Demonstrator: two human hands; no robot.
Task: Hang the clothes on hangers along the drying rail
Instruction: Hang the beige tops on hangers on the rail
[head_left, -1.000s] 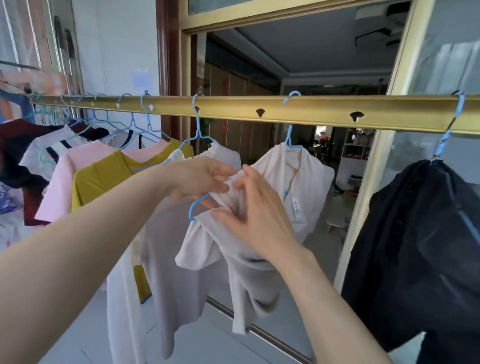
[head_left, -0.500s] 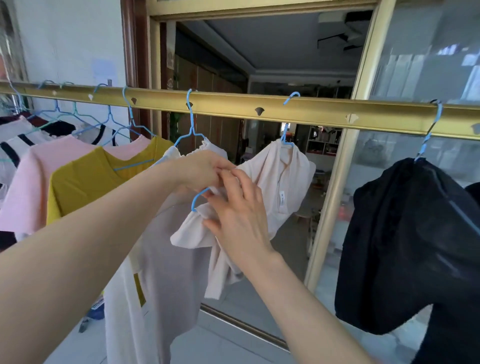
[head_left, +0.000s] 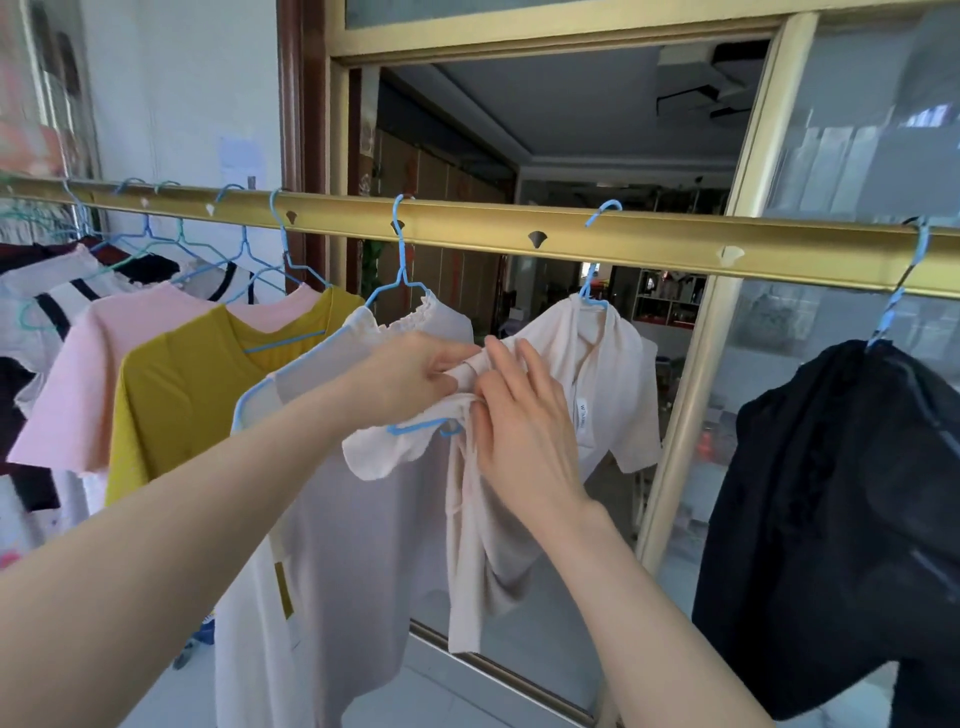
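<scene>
A gold drying rail (head_left: 519, 234) runs across the view at chest height. A cream shirt (head_left: 623, 374) hangs from it on a blue hanger (head_left: 592, 291), with its left side bunched over the hanger's end (head_left: 421, 428). My left hand (head_left: 410, 374) pinches the bunched cream fabric at that shoulder. My right hand (head_left: 519, 415) lies against the same fabric just right of it, fingers spread and pressing. A pale grey top (head_left: 363, 519) on another blue hanger hangs right behind my left hand.
Left along the rail hang a mustard shirt (head_left: 192, 384), a pink shirt (head_left: 104, 374) and several more garments. A black garment (head_left: 841, 499) hangs at the right. A gold door frame post (head_left: 701, 338) stands behind the rail.
The view has shifted so the rail sits lower and the hangers lie further right. Both hands have stayed on the cream shirt's left shoulder, working the fabric over the hanger end.
</scene>
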